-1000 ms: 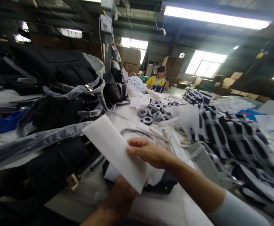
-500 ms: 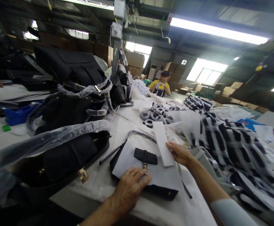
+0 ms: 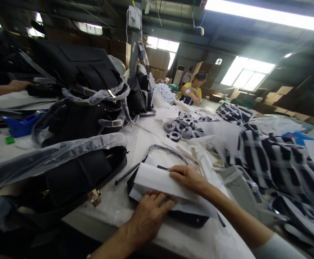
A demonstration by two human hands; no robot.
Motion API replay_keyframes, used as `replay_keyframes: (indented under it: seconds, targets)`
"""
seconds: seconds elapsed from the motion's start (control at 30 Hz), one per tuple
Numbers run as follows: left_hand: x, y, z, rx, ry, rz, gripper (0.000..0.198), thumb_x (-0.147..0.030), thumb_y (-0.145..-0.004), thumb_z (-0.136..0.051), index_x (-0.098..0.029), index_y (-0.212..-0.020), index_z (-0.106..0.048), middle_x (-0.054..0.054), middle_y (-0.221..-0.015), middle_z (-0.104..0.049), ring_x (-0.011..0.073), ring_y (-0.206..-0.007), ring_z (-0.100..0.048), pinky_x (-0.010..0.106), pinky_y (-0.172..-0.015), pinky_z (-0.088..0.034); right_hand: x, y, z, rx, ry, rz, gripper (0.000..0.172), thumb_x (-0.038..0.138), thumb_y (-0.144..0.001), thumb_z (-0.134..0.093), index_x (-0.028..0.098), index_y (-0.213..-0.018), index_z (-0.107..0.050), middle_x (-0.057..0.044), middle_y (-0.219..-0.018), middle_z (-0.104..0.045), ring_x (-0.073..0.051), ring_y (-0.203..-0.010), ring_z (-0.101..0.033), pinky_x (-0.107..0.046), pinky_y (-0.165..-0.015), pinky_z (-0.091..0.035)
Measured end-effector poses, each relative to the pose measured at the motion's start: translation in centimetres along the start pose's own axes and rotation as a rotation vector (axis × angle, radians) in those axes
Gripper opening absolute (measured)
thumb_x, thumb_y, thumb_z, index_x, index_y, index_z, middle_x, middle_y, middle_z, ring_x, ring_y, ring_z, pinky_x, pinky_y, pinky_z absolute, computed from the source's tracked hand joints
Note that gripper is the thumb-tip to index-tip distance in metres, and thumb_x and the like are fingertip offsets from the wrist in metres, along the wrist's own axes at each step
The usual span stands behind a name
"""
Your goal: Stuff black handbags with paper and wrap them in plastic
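A flat black bag (image 3: 187,217) lies on the white table in front of me, mostly covered by a pale paper sheet (image 3: 194,209). My right hand (image 3: 188,177) pinches a white strip of paper (image 3: 159,181) and lays it across the bag's front. My left hand (image 3: 148,215) rests flat on the bag's near left edge, fingers spread, under the strip's lower edge. The bag's clasp is hidden under the strip.
Black handbags wrapped in clear plastic (image 3: 73,108) are piled at the left. Grey coiled straps (image 3: 180,130) lie mid-table, black-and-white checked bags (image 3: 275,162) at the right. Another person in yellow (image 3: 193,91) works at the far end; someone's arm (image 3: 8,87) reaches in at far left.
My right hand brought the white strip from the bag's right side down across its front, covering the clasp. My left hand stayed flat on the bag.
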State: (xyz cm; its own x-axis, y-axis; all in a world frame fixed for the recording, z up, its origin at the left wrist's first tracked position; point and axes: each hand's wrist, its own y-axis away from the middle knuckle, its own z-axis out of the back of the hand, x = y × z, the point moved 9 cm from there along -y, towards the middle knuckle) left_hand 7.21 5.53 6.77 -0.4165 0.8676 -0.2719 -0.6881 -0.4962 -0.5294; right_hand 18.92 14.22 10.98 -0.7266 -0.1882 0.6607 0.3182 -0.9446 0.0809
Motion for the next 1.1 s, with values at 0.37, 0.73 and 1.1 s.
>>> replay_keyframes:
  seconds: [0.37, 0.73, 1.1]
  targets:
    - [0.4, 1.1, 2.7, -0.242, 0.22, -0.053, 0.026, -0.009, -0.097, -0.048, -0.016, -0.117, -0.063, 0.008, -0.099, -0.067, 0.0157, -0.093, -0.062, 0.027, -0.082, -0.053, -1.5, 1.9, -2.1, -0.038, 0.298, 0.083, 0.028, 0.034, -0.098, -0.049, 0.029, -0.117, -0.069, -0.004, -0.104, -0.069, -0.019, -0.093, -0.066, -0.029, -0.085, -0.047]
    - [-0.1, 1.6, 2.6, -0.276, 0.099, -0.067, 0.024, -0.01, -0.099, -0.042, -0.016, -0.108, -0.064, 0.003, -0.078, -0.06, 0.0151, -0.077, -0.056, 0.029, -0.071, -0.046, 0.7, 2.7, -1.2, 0.062, 0.366, 0.036, 0.023, 0.03, -0.095, -0.055, 0.032, -0.11, -0.073, -0.002, -0.101, -0.071, -0.02, -0.09, -0.066, -0.028, -0.077, -0.043]
    - [-1.7, -0.2, 2.6, -0.136, -0.253, -0.143, 0.036, -0.014, -0.098, -0.046, -0.015, -0.133, -0.052, 0.011, -0.134, -0.06, 0.0249, -0.132, -0.049, 0.045, -0.112, -0.038, 0.5, 3.3, -2.7, -0.065, 0.542, 0.179, 0.022, 0.024, -0.098, -0.051, 0.027, -0.106, -0.071, -0.003, -0.095, -0.065, -0.016, -0.084, -0.059, -0.026, -0.069, -0.038]
